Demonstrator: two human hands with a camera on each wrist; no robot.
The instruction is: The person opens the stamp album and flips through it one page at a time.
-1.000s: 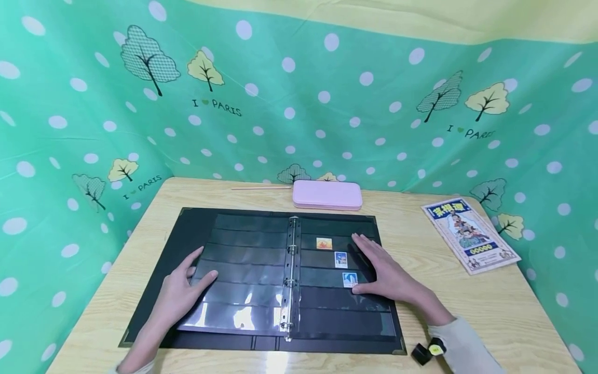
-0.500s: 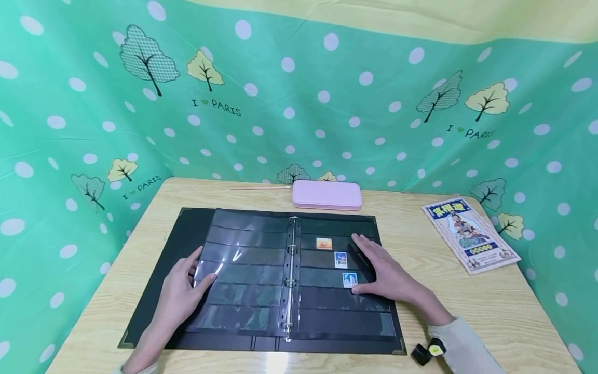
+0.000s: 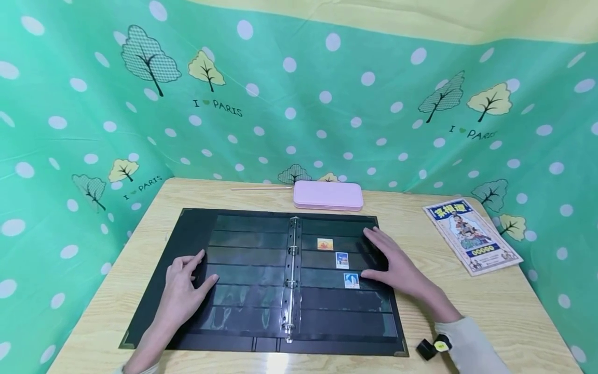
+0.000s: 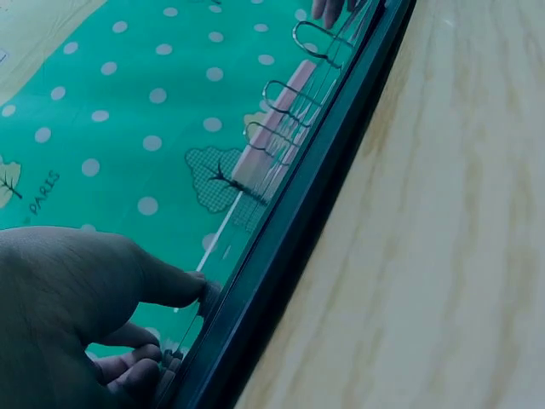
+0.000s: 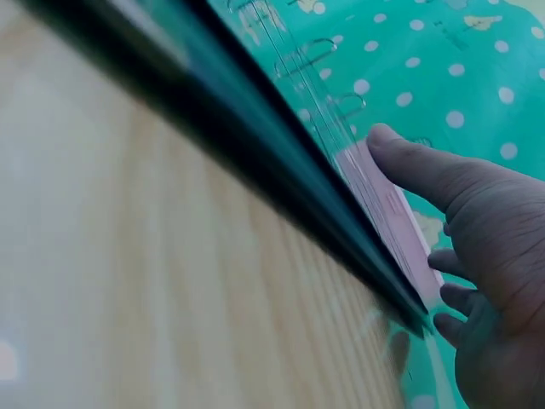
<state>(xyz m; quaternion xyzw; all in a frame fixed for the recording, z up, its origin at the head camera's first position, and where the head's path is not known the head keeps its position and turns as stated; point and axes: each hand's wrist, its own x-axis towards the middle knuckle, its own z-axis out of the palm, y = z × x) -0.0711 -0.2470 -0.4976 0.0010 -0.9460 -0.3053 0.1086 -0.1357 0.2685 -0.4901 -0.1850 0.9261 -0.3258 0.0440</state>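
Note:
A black ring-binder stamp album (image 3: pixel 196 223) lies open on the table, with clear-pocketed black pages on both sides of its metal rings (image 3: pixel 293 283). Three small stamps sit in the right page (image 3: pixel 345 301): an orange one (image 3: pixel 325 244), a blue one (image 3: pixel 342 260) and a blue-and-white one (image 3: pixel 351 281). At the outer edge of the left page (image 3: pixel 247 275), my left hand (image 3: pixel 181 291) rests with its thumb touching down (image 4: pixel 183 285). Over the right page's outer edge is my right hand (image 3: pixel 397 265), fingers spread and relaxed, gripping nothing; its thumb is near the blue-and-white stamp.
Behind the album are a pink case (image 3: pixel 328 195) and a thin stick (image 3: pixel 261 188). A booklet with a colourful cover (image 3: pixel 472 236) lies on the wooden table (image 3: pixel 467 301) at the right. A green dotted cloth (image 3: pixel 289 104) hangs round the back and sides.
The left page, earlier raised a little at its outer edge, now lies flatter. My left hand has shifted slightly on that edge. My right hand has moved a little right, away from the stamps.

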